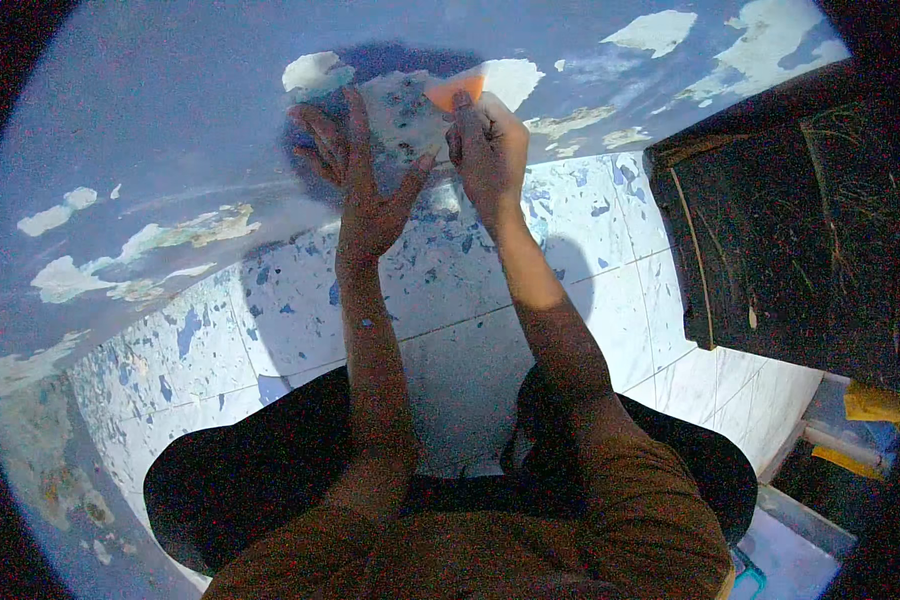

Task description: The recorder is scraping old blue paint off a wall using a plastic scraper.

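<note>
A blue painted wall [195, 112] with peeling patches stands low in front of me. My right hand [495, 154] is shut on a flat orange scraper [457, 91], pinched between thumb and fingers. One edge of the scraper lies at or close to a white bare patch [514, 81]; exact contact is hard to judge. To its left, my left hand [371, 199] has its fingers spread towards the wall and grips nothing. Between both hands shows a rough grey patch [403, 112] with dark spots, where the blue paint is gone. Shadow darkens the area around the left fingers.
Blue paint flakes [187, 330] litter the white tiled floor [457, 360] along the wall's foot. A dark scratched panel [787, 232] stands close on the right. Behind it are yellow-edged items [874, 403]. My folded legs [255, 457] flank the tiles before me.
</note>
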A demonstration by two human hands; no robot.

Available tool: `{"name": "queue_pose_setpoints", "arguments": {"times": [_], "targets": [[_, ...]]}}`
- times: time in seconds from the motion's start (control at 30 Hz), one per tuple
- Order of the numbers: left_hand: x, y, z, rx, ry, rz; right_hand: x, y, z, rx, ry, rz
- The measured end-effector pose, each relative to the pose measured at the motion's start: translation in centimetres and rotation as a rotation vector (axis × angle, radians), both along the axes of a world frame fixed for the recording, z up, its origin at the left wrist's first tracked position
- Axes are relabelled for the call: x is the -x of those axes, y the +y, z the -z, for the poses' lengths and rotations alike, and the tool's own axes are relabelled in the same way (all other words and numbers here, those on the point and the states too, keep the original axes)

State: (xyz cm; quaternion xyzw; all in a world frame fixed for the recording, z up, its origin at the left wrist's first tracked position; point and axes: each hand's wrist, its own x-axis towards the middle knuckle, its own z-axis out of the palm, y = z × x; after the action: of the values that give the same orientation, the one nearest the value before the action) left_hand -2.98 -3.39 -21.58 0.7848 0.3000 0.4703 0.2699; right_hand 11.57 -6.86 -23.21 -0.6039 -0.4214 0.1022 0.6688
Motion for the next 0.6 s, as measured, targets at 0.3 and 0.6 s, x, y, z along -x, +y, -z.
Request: {"name": "queue_pose_setpoints", "arguments": {"times": [0.3,0.6], "targets": [[-0.5,0.4,1.0,-0.042,0.086,-0.093,3.4,1.1,-0.5,-0.062,0.470,0.001],[-0.2,0.3,0.5,0.010,0.027,-0.058,7.2,1.4,-6.2,-0.328,1.405,-0.172]]}}
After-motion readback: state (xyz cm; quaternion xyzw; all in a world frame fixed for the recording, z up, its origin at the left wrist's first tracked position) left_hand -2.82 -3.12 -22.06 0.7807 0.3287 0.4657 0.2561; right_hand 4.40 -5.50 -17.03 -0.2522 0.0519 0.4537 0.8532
